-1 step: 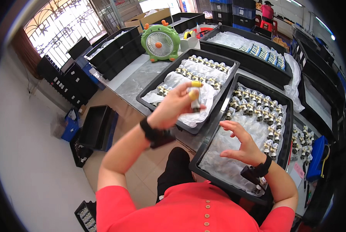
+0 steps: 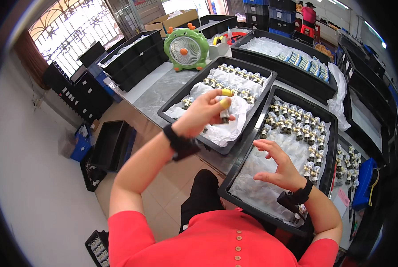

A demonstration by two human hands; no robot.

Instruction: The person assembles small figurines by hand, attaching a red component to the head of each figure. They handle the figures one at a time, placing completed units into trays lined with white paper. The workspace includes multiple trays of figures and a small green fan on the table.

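Observation:
Between the yellow-covered thumb and index finger of my left hand (image 2: 199,115) is a small fitting (image 2: 225,116) with a pale body and a dark end, partly hidden by the fingers. That hand is above the far black tray (image 2: 163,113), where similar fittings (image 2: 241,73) stand in rows on white plastic sheeting. My right hand (image 2: 281,171) hovers over the near black tray (image 2: 234,171), fingers curved and apart, holding nothing. Along that tray's far and right sides stand several fittings (image 2: 299,129) with clear tops, brass-coloured middles and dark ends.
A green animal-shaped fan (image 2: 185,49) stands on the grey table (image 2: 156,86). Behind the trays is a larger black bin (image 2: 292,80) with blue-and-white parts. More fittings (image 2: 348,164) and a blue case (image 2: 365,182) lie at the right. An open black crate (image 2: 112,144) stands on the floor.
My left hand has shifted and turned slightly, and its fingers cover more of the fitting. My right hand keeps its pose over the near tray.

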